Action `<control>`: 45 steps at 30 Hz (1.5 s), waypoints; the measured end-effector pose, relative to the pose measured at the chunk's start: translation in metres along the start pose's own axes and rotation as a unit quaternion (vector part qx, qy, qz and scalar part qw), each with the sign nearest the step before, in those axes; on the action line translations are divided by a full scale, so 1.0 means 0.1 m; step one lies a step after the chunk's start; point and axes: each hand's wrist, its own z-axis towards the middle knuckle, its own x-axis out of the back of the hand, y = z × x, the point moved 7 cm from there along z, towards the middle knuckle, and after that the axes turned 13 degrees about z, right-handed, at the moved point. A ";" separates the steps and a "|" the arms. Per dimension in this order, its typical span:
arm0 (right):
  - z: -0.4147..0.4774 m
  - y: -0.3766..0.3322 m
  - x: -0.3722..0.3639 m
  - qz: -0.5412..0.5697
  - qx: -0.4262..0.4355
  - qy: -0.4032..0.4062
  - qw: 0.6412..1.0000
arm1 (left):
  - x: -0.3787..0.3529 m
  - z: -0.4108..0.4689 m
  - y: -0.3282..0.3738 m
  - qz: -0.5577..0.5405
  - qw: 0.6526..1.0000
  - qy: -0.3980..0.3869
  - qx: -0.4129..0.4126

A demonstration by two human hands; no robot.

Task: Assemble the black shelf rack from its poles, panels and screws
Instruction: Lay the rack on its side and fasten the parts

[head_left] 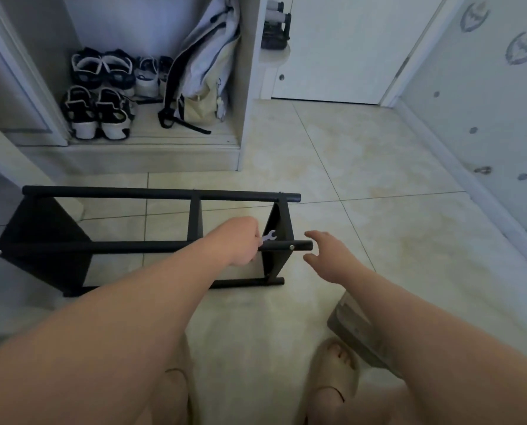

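The black shelf rack (41, 240) lies on its side on the tiled floor (348, 179) in front of me. My left hand (244, 240) is curled around a small silver wrench (269, 236), held at the rack's upper front pole (133, 246), just beside its right end panel (279, 222). My right hand (329, 256) hovers open, fingers spread, just past that pole's right tip, holding nothing. Sneakers (99, 111) sit behind the rack.

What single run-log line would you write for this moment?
rack: on its side, floor | left hand: holds wrench at pole | right hand: open, near pole end
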 end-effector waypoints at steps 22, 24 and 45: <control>-0.91 0.29 -0.68 -0.030 -0.059 -0.129 0.989 | -0.84 -0.41 0.12 0.179 0.975 -0.132 -0.023; -1.08 0.31 -0.77 -0.028 -0.063 -0.142 0.987 | -0.96 -0.53 0.18 0.213 0.963 -0.158 -0.045; -0.88 0.47 -0.75 -0.249 0.057 -0.126 0.959 | -1.01 0.15 0.36 0.217 0.939 -0.227 -0.143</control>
